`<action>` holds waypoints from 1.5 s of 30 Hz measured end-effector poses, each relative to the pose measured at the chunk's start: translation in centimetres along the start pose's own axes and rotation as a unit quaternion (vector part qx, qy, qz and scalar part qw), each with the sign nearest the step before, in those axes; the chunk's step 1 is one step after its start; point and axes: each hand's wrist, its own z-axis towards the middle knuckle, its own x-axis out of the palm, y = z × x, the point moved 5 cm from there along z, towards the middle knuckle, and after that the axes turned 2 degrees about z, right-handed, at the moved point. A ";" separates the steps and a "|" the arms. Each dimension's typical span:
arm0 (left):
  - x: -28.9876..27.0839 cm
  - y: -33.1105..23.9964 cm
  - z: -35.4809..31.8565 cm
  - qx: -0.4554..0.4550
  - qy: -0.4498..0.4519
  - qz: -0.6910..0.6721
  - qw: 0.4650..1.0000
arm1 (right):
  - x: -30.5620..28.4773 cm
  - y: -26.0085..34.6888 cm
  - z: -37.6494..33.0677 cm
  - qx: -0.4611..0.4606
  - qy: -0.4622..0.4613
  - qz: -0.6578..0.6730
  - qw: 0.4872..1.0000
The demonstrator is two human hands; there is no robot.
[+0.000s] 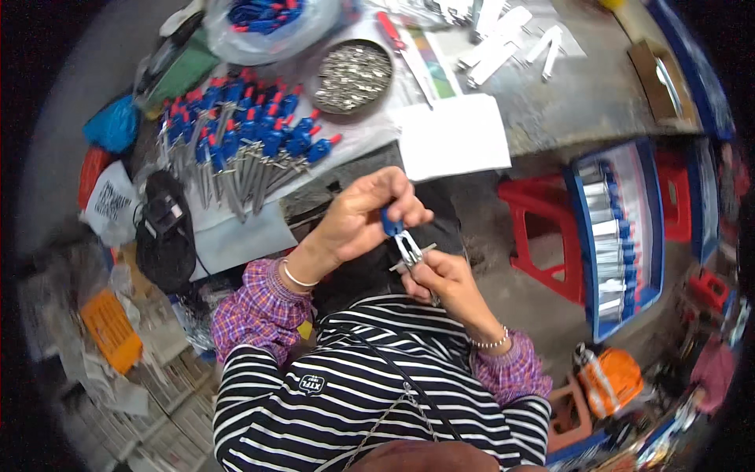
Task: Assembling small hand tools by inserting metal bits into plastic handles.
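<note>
In front of my striped apron, my two hands hold one small tool between them. My left hand (366, 212) pinches its blue end piece (392, 223) between thumb and fingers. Below that, a forked silver metal part (407, 247) runs down into my right hand (444, 283), whose fingers are closed round its lower end. A thin metal strip crosses the tool near my right fingertips. My fingers hide part of the tool, and its exact kind cannot be made out.
On the bench lie a heap of blue-and-red tools with grey metal shafts (252, 149), a round bowl of small metal parts (385, 72), white paper (456, 141) and a red-handled tool (390, 30). A blue tray of tools (657, 236) rests by red stools (535, 212) at right.
</note>
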 end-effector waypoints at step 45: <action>0.2 3.9 -3.7 0.071 -0.132 0.027 0.988 | -0.1 -1.3 0.0 0.051 0.001 -0.037 0.998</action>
